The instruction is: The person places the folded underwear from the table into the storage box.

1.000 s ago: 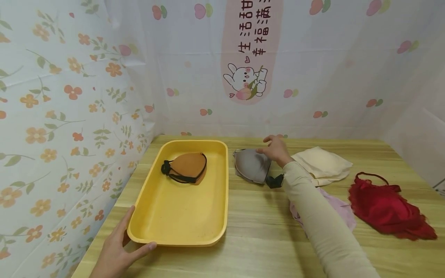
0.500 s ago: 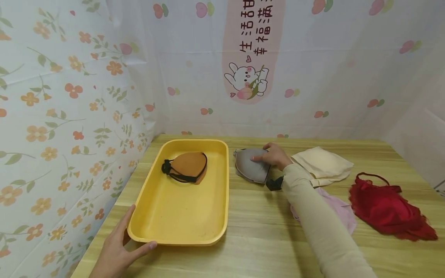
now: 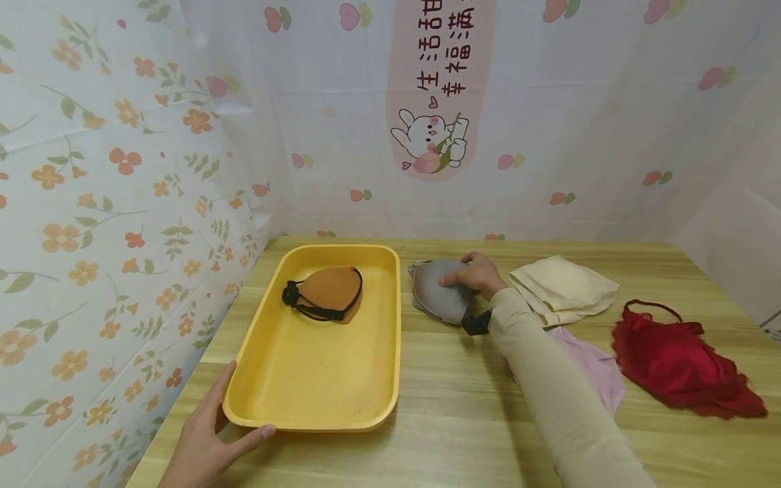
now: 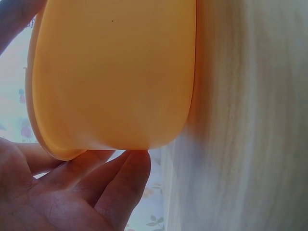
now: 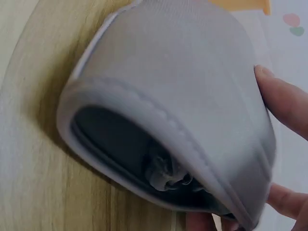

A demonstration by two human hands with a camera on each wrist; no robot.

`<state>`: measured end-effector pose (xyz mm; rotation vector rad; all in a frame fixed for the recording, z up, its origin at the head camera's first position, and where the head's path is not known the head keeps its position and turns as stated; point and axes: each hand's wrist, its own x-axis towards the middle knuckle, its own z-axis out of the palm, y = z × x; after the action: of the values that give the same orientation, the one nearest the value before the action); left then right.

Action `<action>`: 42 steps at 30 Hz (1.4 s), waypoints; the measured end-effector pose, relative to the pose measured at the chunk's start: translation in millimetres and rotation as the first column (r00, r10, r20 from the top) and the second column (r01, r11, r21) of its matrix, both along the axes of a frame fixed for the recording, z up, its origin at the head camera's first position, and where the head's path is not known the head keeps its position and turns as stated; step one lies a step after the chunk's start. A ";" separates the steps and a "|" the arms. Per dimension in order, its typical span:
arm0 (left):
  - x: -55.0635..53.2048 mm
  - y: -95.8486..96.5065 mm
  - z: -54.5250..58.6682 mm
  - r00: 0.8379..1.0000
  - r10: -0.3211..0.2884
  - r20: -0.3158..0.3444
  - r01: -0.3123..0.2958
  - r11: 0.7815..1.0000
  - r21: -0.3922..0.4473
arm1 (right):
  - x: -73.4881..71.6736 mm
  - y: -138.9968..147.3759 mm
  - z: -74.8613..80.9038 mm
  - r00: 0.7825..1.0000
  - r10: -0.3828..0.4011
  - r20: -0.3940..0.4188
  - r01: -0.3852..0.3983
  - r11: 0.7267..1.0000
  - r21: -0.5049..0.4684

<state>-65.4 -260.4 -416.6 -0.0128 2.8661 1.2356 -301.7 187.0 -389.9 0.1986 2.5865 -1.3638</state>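
Wood-grain tabletop [image 3: 451, 386] frames a smooth, grey, folded bra [image 3: 436, 293], dark inside.

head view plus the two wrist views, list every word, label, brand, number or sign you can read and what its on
"生活甜": pink panel on the backdrop, running upward; the next character is cut off by the top edge
"幸福满": same panel, beside it; the next character is likewise cut off
No readable text on the yellow tray or gray bra; none in either wrist view
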 end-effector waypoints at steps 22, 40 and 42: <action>-0.3 -0.4 -1.2 1.000 -0.007 -0.030 0.007 1.000 0.015 | 2.4 -3.8 -1.3 0.999 -0.014 -0.047 0.007 0.990 -0.143; 0.4 0.8 -2.6 0.999 0.001 -0.043 0.000 1.000 0.018 | 0.1 -7.1 -0.9 0.992 -0.128 -0.014 0.114 0.924 -0.366; 0.6 0.9 -2.9 0.999 0.002 -0.045 -0.002 1.000 0.020 | 0.3 -7.4 -0.1 0.990 -0.139 -0.013 0.124 0.917 -0.380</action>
<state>-64.8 -259.5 -419.5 0.0126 2.8921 1.2807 -301.4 179.6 -390.0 0.2874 2.3129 -1.8998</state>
